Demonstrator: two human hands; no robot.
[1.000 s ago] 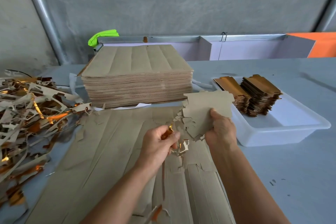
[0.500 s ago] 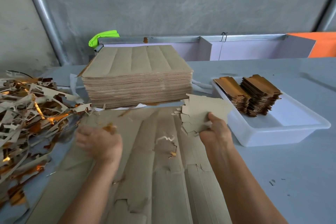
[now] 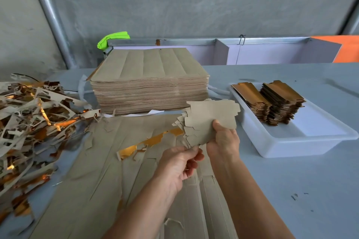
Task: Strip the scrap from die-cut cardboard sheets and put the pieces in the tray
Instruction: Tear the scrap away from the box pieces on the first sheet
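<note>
My right hand [image 3: 223, 139] grips a small stack of die-cut cardboard pieces [image 3: 209, 117], held above the table with ragged scrap tabs on its left edge. My left hand [image 3: 180, 163] pinches the scrap at the lower left corner of that stack. A gold-faced scrap strip [image 3: 149, 142] lies on the partly stripped brown sheets [image 3: 93, 170] spread in front of me. The white tray [image 3: 303, 141] stands to the right, with two stacks of gold pieces [image 3: 272, 101] in its far end.
A tall stack of uncut brown sheets [image 3: 149, 83] stands behind the work area. A large heap of scrap strips [image 3: 29, 122] covers the table's left side. A metal rail and lilac dividers [image 3: 223, 50] run along the back; a green cloth [image 3: 113, 38] lies there.
My left hand swung out to the left toward the scrap heap, then came back to the stack and now pinches its lower corner. A gold strip now lies on the sheets.
</note>
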